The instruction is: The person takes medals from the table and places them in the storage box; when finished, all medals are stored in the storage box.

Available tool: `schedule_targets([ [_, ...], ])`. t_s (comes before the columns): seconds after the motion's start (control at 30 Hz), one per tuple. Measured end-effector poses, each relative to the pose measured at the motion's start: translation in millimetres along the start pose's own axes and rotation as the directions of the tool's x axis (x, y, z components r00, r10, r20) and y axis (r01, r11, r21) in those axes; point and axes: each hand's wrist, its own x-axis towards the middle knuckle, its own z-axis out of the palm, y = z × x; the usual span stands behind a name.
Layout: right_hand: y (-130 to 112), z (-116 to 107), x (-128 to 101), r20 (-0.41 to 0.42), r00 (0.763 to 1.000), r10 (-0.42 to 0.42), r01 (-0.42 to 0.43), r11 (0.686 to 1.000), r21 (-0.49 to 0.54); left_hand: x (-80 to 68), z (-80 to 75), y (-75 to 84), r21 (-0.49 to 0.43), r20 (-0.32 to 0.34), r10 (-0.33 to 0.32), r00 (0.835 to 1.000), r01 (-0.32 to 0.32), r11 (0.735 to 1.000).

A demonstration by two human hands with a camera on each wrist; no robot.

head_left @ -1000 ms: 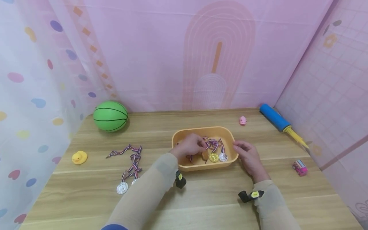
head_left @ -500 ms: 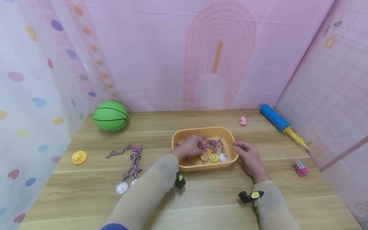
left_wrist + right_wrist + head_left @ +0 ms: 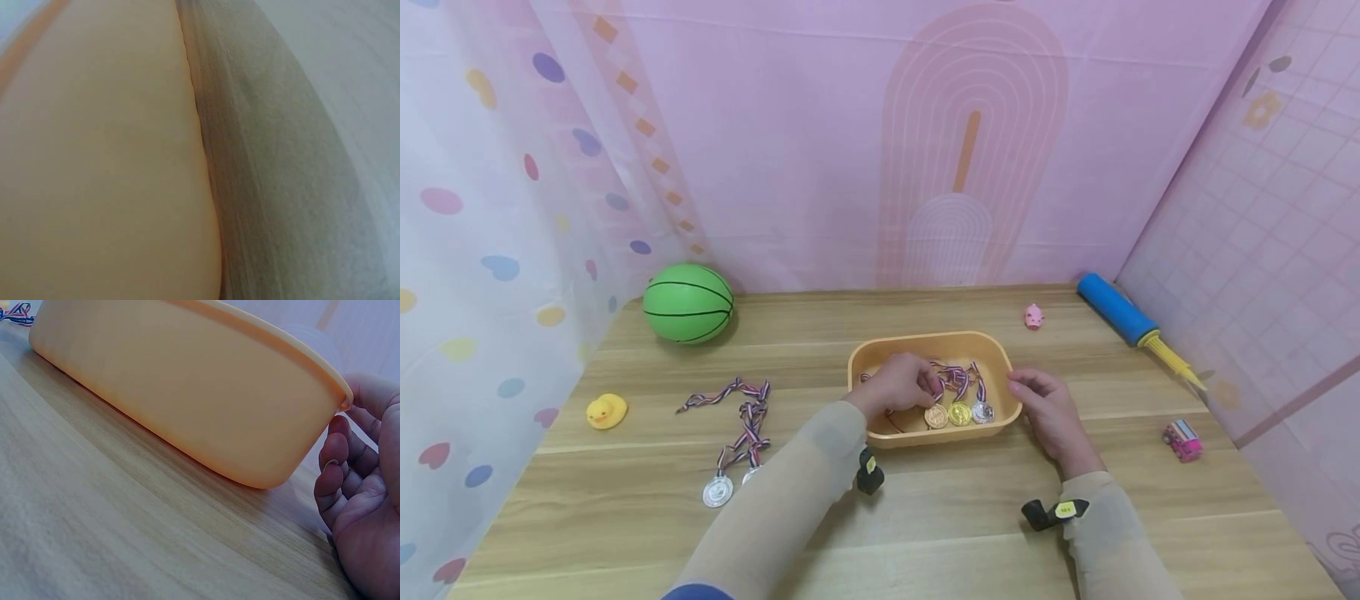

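Since a second ago, the bronze medal (image 3: 936, 416) has come out from under the left hand (image 3: 897, 384) and now lies in plain sight in a row with the gold medal (image 3: 959, 413) and the silver medal (image 3: 982, 412), along the near inside wall of the orange tub (image 3: 925, 343); both hands have barely shifted. From the head view, the tub sits at the middle of a wooden table (image 3: 925, 517). The left hand reaches inside it, fingers curled and pinching the striped ribbons (image 3: 957, 375) just above the medals. The right hand (image 3: 1048, 408) rests on the table against the tub's right end, fingers loosely curled and holding nothing. Two more medals on ribbons (image 3: 737, 433) lie on the table to the left, well apart from the tub. Farther off are a green ball (image 3: 688, 302), a yellow duck (image 3: 607, 411), a small pink pig (image 3: 1033, 315), a blue and yellow pump (image 3: 1131, 321) and a pink toy car (image 3: 1182, 438). The left wrist view is filled by a blurred orange surface and pale fabric; the hand cannot be seen there. The right wrist view shows the tub's outer wall (image 3: 187, 406) up close, with the right hand's (image 3: 359, 494) fingertips loosely bent just beside its rim.
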Motion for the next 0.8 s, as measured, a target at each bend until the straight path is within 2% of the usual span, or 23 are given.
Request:
schedule_targets([
  [0.27, 2, -2, 1, 0.004, 1.000, 0.011, -0.011, 1.000, -0.001, -3.8, -4.6, 6.7, 0.035, -0.034, 0.015, 0.999, -0.014, 0.999],
  [0.43, 2, -1, 1, 0.005, 1.000, 0.011, -0.011, 1.000, 0.011, -11.6, -16.9, 13.6, 0.061, -0.093, 0.038, 0.995, -0.033, 0.998],
  [0.67, 3, -1, 1, 0.012, 1.000, 0.009, -0.009, 1.000, 0.003, -41.6, -45.1, 19.7, -0.001, -0.194, 0.057, 0.979, -0.059, 0.998],
  [0.8, 3, -3, 0, 0.007, 1.000, -0.006, 0.006, 1.000, 0.004, -65.7, -60.4, 12.6, -0.052, -0.260, 0.063, 0.964, -0.079, 0.995],
])
